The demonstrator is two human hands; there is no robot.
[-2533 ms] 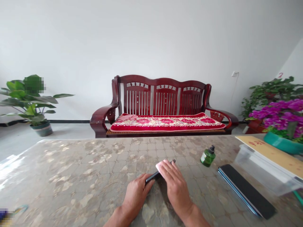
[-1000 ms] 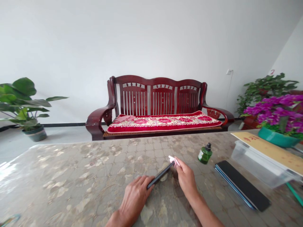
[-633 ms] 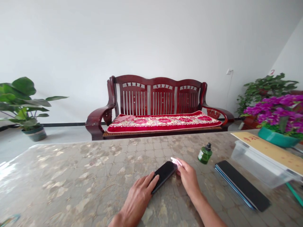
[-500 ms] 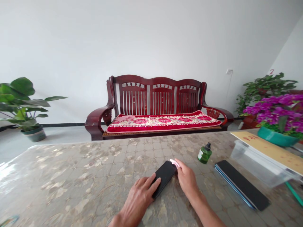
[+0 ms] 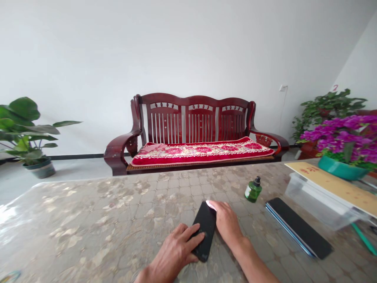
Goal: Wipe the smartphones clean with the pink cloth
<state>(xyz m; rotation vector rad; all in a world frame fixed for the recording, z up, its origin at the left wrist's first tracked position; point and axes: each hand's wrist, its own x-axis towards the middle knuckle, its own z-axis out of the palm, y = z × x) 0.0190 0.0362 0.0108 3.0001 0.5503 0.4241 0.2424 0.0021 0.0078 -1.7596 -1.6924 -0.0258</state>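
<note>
Green bottle (image 5: 253, 192): upright on the table (image 5: 132, 220), dark cap on top.
Black phone (image 5: 209, 223): there it is, left of the bottle and nearer the viewer, glass facing up!
Left hand (image 5: 178, 247): farther left of the bottle, clamped on the phone's near half, fingers across the glass.
Right hand (image 5: 226, 220): between phone and bottle, closed on a pale cloth (image 5: 211, 204), just an edge peeking out at the phone's far end.
Dark slab (image 5: 299, 228): lying right of the bottle and nearer, blue-edged.
Wooden bench (image 5: 201, 118): beyond the bottle, red cover (image 5: 203, 151) across its seat.
</note>
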